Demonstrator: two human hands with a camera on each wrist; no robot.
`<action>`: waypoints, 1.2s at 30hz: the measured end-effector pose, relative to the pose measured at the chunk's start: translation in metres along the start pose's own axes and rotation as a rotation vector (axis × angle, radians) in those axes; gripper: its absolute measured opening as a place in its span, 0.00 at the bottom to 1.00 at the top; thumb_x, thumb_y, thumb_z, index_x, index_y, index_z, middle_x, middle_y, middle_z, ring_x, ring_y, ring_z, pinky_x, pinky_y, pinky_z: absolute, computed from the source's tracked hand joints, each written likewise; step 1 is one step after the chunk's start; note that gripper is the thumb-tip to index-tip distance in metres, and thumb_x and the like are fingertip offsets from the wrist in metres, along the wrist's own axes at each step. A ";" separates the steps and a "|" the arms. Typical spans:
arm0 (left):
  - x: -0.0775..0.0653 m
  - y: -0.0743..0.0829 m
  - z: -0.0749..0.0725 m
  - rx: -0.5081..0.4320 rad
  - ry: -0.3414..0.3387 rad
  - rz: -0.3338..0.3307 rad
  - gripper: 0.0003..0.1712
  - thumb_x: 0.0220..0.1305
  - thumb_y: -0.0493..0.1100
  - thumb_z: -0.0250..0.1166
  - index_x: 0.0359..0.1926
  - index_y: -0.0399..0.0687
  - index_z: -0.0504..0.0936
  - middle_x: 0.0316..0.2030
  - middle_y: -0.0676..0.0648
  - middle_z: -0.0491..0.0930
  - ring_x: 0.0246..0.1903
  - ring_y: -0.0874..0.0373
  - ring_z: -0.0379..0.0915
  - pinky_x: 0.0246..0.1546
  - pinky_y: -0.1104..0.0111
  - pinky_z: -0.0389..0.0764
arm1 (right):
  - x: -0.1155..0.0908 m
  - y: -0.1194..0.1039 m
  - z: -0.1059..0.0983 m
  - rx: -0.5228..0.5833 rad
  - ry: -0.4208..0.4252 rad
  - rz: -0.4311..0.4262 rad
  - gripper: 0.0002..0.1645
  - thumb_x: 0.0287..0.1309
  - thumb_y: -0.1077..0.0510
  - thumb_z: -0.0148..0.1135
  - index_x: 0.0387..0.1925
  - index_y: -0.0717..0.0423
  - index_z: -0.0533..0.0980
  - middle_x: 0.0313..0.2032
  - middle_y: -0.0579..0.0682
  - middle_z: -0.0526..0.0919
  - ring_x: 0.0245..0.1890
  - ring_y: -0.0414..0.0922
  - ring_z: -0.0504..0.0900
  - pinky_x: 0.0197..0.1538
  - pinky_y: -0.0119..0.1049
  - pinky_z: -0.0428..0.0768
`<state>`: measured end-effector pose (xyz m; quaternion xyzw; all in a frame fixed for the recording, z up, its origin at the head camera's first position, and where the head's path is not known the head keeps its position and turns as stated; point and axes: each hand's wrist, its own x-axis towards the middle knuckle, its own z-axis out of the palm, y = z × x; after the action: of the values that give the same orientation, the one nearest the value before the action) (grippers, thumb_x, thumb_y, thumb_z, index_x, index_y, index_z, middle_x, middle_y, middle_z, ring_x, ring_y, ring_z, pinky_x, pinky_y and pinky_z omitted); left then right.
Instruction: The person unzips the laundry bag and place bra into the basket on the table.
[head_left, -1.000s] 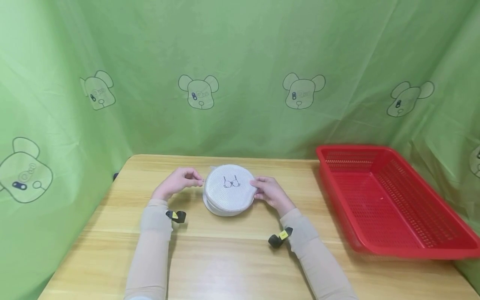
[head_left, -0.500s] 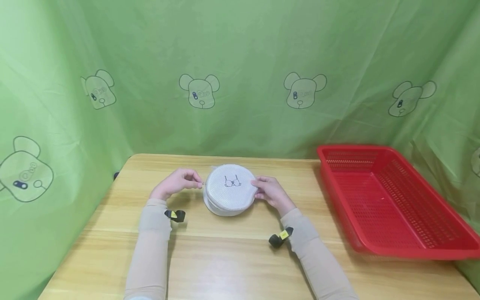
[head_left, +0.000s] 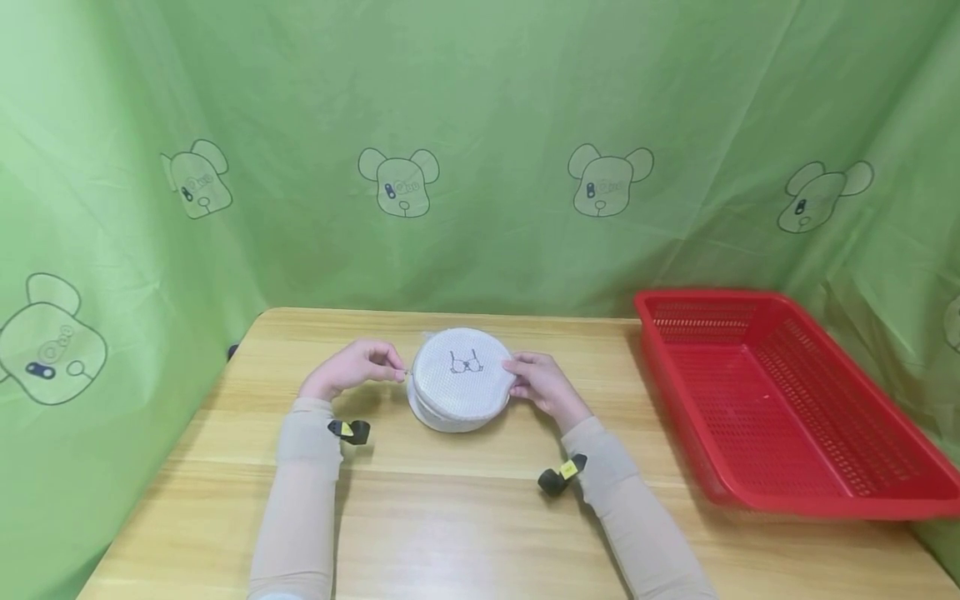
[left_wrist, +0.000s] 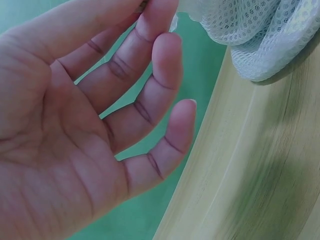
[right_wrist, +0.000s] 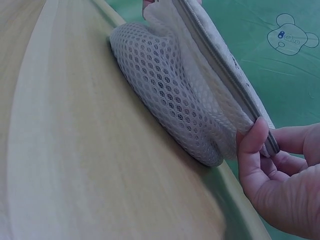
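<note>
Hiding some zipper (right_wrist: 233, 75), the right hand (right_wrist: 280, 190) grips a mesh bag (head_left: 465, 393).

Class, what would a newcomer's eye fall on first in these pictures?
Probably the red basket at the right of the wooden table. Next comes the round white mesh bag further left: the right hand grips its right edge, the left hand pinches a small piece at its left.
</note>
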<state>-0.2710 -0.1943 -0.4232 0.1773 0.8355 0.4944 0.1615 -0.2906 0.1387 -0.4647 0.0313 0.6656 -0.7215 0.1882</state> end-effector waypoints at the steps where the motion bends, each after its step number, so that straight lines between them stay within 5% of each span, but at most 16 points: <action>1: 0.000 0.000 0.000 -0.004 -0.006 0.003 0.11 0.57 0.40 0.69 0.40 0.40 0.82 0.37 0.48 0.85 0.44 0.55 0.77 0.56 0.60 0.73 | 0.000 0.000 0.000 0.000 -0.002 -0.001 0.24 0.66 0.64 0.56 0.59 0.73 0.66 0.24 0.44 0.78 0.20 0.36 0.74 0.26 0.25 0.79; 14: 0.000 0.000 -0.001 -0.015 -0.057 -0.002 0.08 0.58 0.37 0.68 0.39 0.40 0.82 0.37 0.48 0.84 0.44 0.54 0.75 0.58 0.57 0.67 | -0.001 -0.001 0.001 -0.004 -0.002 -0.002 0.20 0.66 0.64 0.56 0.55 0.71 0.68 0.24 0.45 0.77 0.21 0.36 0.74 0.26 0.25 0.79; 23: -0.001 -0.002 -0.003 0.008 -0.022 -0.047 0.10 0.58 0.41 0.69 0.40 0.41 0.82 0.38 0.48 0.84 0.43 0.55 0.76 0.54 0.61 0.71 | 0.000 -0.001 0.000 -0.013 -0.003 0.021 0.09 0.64 0.60 0.58 0.44 0.58 0.72 0.26 0.44 0.78 0.24 0.38 0.77 0.27 0.27 0.80; 30: -0.001 -0.004 -0.003 0.019 0.017 -0.091 0.11 0.58 0.41 0.69 0.41 0.41 0.82 0.37 0.49 0.84 0.42 0.56 0.75 0.51 0.64 0.71 | 0.001 0.000 0.000 -0.032 0.004 0.013 0.18 0.64 0.59 0.59 0.53 0.61 0.68 0.32 0.46 0.78 0.28 0.39 0.78 0.31 0.28 0.80; 36: -0.001 -0.004 -0.003 0.026 0.046 -0.112 0.12 0.59 0.40 0.68 0.42 0.40 0.82 0.38 0.48 0.84 0.43 0.55 0.75 0.53 0.60 0.71 | 0.002 0.000 0.000 -0.089 0.031 -0.047 0.28 0.65 0.56 0.58 0.62 0.63 0.64 0.47 0.51 0.76 0.37 0.40 0.77 0.41 0.31 0.80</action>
<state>-0.2719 -0.1990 -0.4250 0.1208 0.8540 0.4775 0.1673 -0.2922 0.1386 -0.4654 0.0185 0.7004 -0.6949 0.1621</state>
